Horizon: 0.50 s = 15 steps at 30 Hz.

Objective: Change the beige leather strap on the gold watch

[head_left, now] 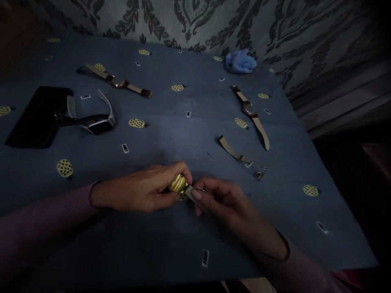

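Gold watch case: right in front of you, hub of your dial, this gold watch case (178, 184) sits in the grip of your left hand.
Left hand: there it is at 9 o'clock, your left hand (143, 189), thumb and fingers pinched about the gold case.
Right hand: in from 4 o'clock, your right hand (227, 203) grips a beige strap (192, 194) between thumb and fingers.
Beige strap: its near-case end comes right up to the case's 4 o'clock edge; whether it is fastened there, you can't tell.
Slim shiny piece: by your right fingertips, a slim shiny piece (201, 190), too small to name.
Loose strap: out at 2 o'clock, a loose strap (229, 149) with a metal clasp (259, 175) at its nearer end.
Watches: one brown-and-beige watch (249, 109) between 1 and 2, another watch (118, 82) up at 11, both laid out long.
Smartwatch: over at 10 o'clock, a smartwatch (102, 127) with a pale band, and beyond it a flat black slab (35, 122).
Blue cloth: far out at 1 o'clock, a crumpled blue cloth (241, 62) near the patterned wall (195, 30).
Tablecloth: under it all, a blue tablecloth (165, 142) dotted with yellow pineapples.
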Each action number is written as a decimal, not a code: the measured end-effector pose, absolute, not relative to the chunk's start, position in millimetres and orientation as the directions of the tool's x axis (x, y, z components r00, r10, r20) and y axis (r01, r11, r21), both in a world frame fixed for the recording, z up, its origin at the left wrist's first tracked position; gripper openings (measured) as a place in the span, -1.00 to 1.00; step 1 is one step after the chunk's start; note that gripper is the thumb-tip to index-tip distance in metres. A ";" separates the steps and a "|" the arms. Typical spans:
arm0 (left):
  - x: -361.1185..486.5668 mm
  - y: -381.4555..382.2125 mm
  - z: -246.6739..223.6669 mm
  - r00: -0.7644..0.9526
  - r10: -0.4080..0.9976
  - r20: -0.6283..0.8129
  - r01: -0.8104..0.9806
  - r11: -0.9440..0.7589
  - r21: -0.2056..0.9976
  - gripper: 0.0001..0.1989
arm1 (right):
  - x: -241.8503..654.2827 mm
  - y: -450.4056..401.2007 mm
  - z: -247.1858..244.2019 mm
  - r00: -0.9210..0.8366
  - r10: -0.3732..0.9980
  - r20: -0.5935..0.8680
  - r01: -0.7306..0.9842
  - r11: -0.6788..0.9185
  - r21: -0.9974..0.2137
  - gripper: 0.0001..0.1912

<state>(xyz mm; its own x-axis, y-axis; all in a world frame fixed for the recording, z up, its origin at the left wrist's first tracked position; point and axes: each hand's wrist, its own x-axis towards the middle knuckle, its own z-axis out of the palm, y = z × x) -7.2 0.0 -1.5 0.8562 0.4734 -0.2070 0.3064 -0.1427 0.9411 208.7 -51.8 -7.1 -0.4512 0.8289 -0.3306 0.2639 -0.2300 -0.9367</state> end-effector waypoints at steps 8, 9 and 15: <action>-6.7 0.3 -1.3 0.858 0.473 -0.199 0.299 -0.144 0.943 -0.86 | 207.9 -51.3 -6.0 -0.453 0.828 -0.330 0.270 -0.226 -0.936 -0.66; -6.7 0.4 -1.4 0.858 0.474 -0.197 0.298 -0.148 0.943 -0.85 | 207.8 -51.4 -6.1 -0.452 0.829 -0.330 0.270 -0.225 -0.936 -0.66; -6.1 0.5 -1.0 0.856 0.472 -0.211 0.308 -0.138 0.941 -0.85 | 208.2 -51.9 -7.9 -0.450 0.827 -0.338 0.268 -0.236 -0.934 -0.65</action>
